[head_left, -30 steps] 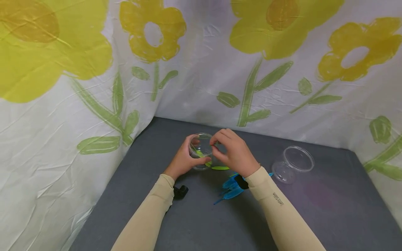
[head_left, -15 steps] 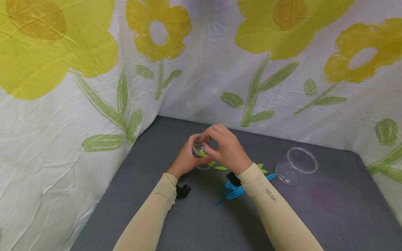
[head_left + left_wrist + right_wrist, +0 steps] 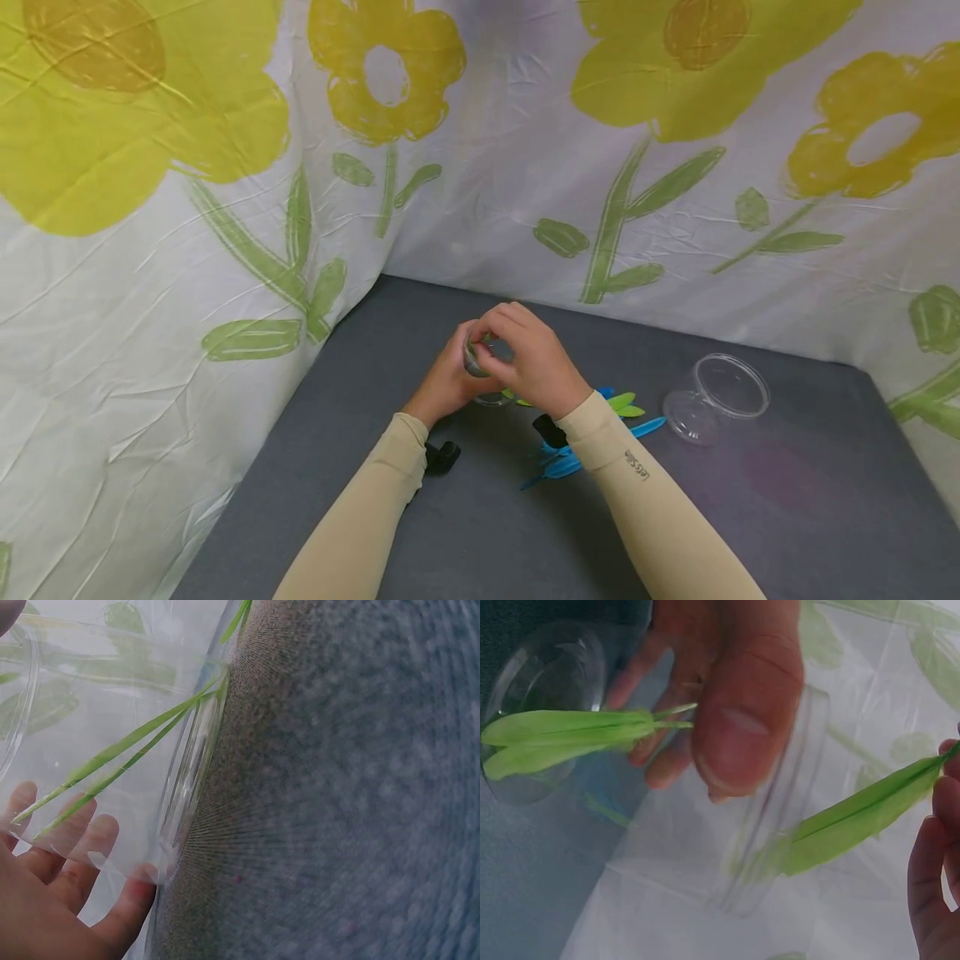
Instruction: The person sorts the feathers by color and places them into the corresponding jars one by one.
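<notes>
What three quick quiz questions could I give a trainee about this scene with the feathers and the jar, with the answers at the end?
1. Which grip pinches a green feather at the mouth of the jar: A) left or B) right?
2. True or false: the jar is opaque.
3. Fill in the blank: the blue feathers lie on the grey ____.

Key: 1. B, the right grip. 2. False, it is see-through. 3. Table.

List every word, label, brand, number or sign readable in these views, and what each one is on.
"Let's Slim": printed on the right sleeve; the letters are small, so the apostrophe and spacing are uncertain.
No other readable text: I see none on the left sleeve, the clear jar or the green feather.
</notes>
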`<move>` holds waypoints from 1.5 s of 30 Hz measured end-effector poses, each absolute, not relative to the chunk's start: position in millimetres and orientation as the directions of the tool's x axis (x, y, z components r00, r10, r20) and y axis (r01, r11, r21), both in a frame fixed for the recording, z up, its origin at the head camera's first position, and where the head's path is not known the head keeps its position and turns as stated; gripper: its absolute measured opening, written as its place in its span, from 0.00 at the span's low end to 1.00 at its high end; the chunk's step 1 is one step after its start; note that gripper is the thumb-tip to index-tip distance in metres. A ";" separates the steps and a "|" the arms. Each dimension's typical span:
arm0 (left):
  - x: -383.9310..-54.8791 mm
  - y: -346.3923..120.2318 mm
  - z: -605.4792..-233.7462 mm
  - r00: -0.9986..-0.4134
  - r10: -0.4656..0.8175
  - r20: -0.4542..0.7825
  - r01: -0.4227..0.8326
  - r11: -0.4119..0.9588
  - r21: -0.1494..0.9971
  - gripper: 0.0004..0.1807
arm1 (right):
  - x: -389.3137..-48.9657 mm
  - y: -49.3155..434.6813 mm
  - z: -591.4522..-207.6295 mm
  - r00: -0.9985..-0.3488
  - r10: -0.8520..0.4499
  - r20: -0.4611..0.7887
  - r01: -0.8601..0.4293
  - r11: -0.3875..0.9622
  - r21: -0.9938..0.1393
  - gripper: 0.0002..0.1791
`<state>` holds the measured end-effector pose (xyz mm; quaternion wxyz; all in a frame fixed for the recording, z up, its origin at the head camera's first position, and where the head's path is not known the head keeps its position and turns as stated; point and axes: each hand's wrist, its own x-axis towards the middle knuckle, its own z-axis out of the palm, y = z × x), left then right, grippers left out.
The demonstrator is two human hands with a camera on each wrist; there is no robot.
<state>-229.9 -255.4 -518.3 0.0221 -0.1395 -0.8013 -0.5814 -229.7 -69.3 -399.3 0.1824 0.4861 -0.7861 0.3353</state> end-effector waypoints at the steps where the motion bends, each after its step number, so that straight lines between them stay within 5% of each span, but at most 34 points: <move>1: -229.8 -255.1 -517.9 -0.960 0.199 0.198 0.250 0.286 0.925 0.49 | -229.8 -69.2 -400.4 -0.462 -0.645 0.609 -0.886 0.306 -0.348 0.02; 45: -228.2 -254.2 -512.7 -0.988 0.142 0.062 0.107 0.336 0.936 0.55 | -240.3 -54.9 -423.5 -0.602 -0.614 0.511 -0.795 0.399 -0.457 0.07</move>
